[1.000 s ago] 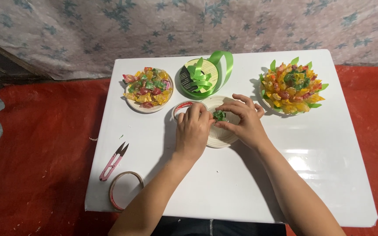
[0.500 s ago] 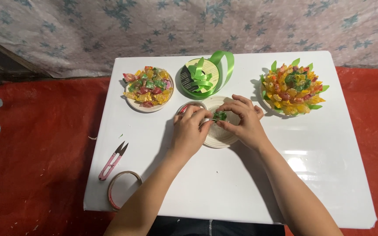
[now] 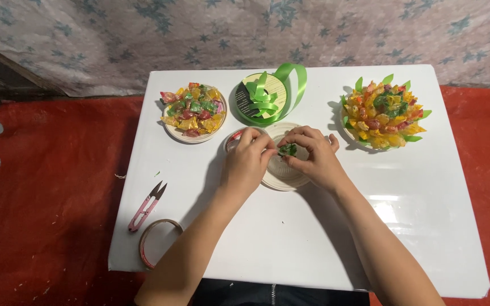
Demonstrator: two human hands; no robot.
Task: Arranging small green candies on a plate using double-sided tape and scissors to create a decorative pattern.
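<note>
At the middle of the white surface [image 3: 290, 238], both hands meet over a pale round plate [image 3: 279, 175]. Left hand [image 3: 248, 164] and right hand [image 3: 313, 158] have their fingertips pinched together on a small green piece [image 3: 288, 150], which sits just above the plate's centre; whether it touches the plate cannot be told. A red-rimmed round object [image 3: 232, 139] lies partly hidden under the left hand. Behind the hands stands a spool of green ribbon [image 3: 265, 96] with a loop curling off its right side. To the far left is a plate of wrapped candies [image 3: 193, 110]; to the far right, a candy arrangement [image 3: 382, 113] edged with green leaf shapes. Near the front left edge lie pink snips [image 3: 146, 207], and just beside them a roll of tape [image 3: 159, 241] overhangs the edge. Red cloth [image 3: 46, 187] covers the floor around.
</note>
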